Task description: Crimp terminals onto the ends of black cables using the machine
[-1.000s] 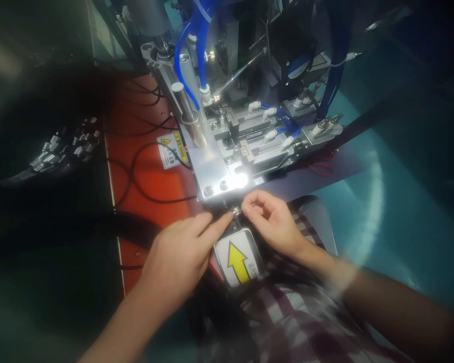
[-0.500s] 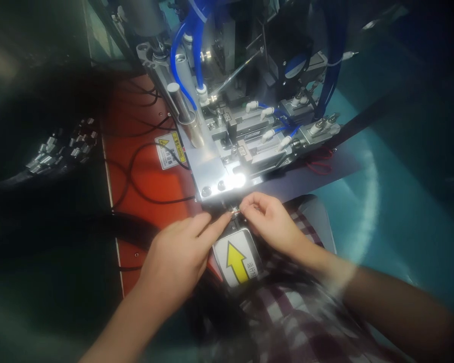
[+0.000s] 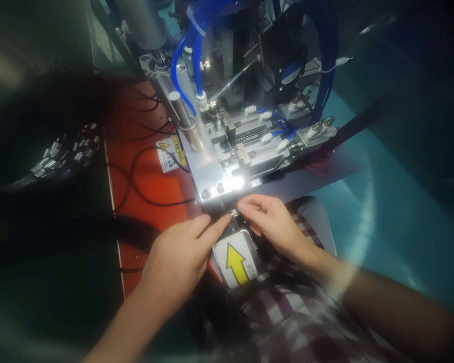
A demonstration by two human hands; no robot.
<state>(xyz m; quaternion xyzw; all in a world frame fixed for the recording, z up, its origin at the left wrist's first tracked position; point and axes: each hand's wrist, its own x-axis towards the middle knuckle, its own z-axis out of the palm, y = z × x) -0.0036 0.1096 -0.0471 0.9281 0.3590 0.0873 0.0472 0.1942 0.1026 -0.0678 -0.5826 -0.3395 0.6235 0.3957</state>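
Note:
My left hand (image 3: pixel 179 252) lies palm down at the front of the machine. Two of its fingers are stretched apart, and one tip touches or nearly touches a small shiny metal part (image 3: pixel 234 213) below the bright plate. The undersides of its other fingers are hidden. My right hand (image 3: pixel 268 218) is just right of that part, thumb and fingertips pinched together; anything between them is too small to make out. Above both hands, the machine's metal plate (image 3: pixel 208 176) carries dark round screws and a strong glare. Below them is a white label with a yellow arrow (image 3: pixel 236 259).
Blue air hoses (image 3: pixel 199 65) and small cylinders (image 3: pixel 265 156) stand behind the plate. Thin black cables loop over the orange base (image 3: pixel 155 222), beside a warning sticker (image 3: pixel 171 154). Several small shiny metal pieces (image 3: pixel 53 156) lie at the left in shadow.
The right hand's fingertips have shifted slightly left and up off the small metal part. The left hand stays almost in place. The view has moved slightly.

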